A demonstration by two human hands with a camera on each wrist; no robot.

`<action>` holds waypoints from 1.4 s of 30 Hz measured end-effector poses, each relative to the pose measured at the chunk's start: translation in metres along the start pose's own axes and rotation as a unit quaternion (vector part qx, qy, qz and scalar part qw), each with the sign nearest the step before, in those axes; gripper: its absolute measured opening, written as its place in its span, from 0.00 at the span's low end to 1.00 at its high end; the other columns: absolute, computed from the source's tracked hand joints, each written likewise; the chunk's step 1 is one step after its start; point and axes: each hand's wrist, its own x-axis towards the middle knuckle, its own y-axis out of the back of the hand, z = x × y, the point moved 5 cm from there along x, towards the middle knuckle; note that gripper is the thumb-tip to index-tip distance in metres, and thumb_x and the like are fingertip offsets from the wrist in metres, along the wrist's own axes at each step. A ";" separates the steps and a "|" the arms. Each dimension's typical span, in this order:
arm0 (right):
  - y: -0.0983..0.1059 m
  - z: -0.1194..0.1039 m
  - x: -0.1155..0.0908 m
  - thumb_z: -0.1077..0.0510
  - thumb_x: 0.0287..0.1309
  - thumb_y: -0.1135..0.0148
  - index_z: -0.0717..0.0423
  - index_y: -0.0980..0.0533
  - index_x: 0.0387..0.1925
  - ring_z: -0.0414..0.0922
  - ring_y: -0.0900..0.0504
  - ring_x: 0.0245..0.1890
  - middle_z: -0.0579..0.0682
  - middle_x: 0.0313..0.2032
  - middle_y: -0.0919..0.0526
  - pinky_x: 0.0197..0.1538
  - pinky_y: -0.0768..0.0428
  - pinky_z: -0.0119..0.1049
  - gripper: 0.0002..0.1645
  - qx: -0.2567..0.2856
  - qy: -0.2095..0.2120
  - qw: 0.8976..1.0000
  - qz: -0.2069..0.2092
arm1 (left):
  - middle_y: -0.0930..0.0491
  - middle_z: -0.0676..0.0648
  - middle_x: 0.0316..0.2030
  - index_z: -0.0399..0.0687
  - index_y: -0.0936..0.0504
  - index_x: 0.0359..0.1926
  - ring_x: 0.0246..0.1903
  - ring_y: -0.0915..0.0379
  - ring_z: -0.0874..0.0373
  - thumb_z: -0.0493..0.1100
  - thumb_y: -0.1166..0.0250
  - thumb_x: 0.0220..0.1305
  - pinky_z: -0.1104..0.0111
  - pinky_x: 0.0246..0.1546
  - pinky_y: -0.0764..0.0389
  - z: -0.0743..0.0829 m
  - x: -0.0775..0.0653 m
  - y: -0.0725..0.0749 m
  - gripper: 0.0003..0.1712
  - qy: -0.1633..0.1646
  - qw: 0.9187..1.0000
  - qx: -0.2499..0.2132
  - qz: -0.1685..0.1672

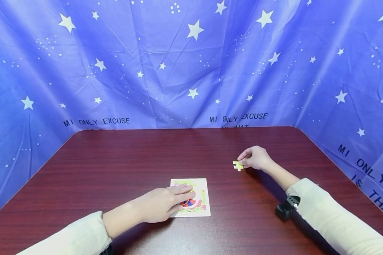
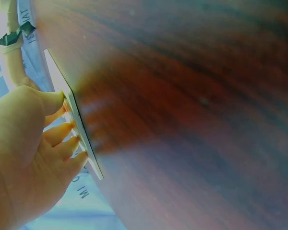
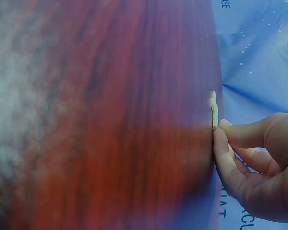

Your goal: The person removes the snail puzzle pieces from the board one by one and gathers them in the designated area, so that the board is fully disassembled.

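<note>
A square jigsaw puzzle board [image 1: 205, 198] with a pale border and a colourful picture lies flat on the table. Across its left part rests my left hand [image 1: 166, 203], fingers extended over the picture and covering much of it. The left wrist view shows the board [image 2: 93, 165] edge-on, with the fingertips of the left hand [image 2: 33, 143] on its face. Farther back and to the right, my right hand [image 1: 256, 158] pinches a small yellow-green puzzle piece [image 1: 237, 165] by its edge. In the right wrist view, thumb and fingertip meet at the end of this piece [image 3: 214, 108], at the table surface.
The dark red wood-grain table [image 1: 121, 156] spreads around both hands. Behind it and along its sides hangs a blue curtain [image 1: 166, 85] with white stars and black lettering. A black wrist strap device [image 1: 285, 209] sits under the right wrist.
</note>
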 end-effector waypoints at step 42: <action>0.005 -0.011 -0.003 0.59 0.52 0.32 0.60 0.16 0.35 0.36 0.20 0.21 0.52 0.29 0.12 0.27 0.23 0.29 0.09 -0.067 0.024 0.997 -0.009 | 0.36 0.51 0.71 0.57 0.34 0.70 0.70 0.39 0.58 0.46 0.46 0.71 0.59 0.64 0.26 0.001 -0.005 0.006 0.27 0.019 1.000 -0.018 -0.016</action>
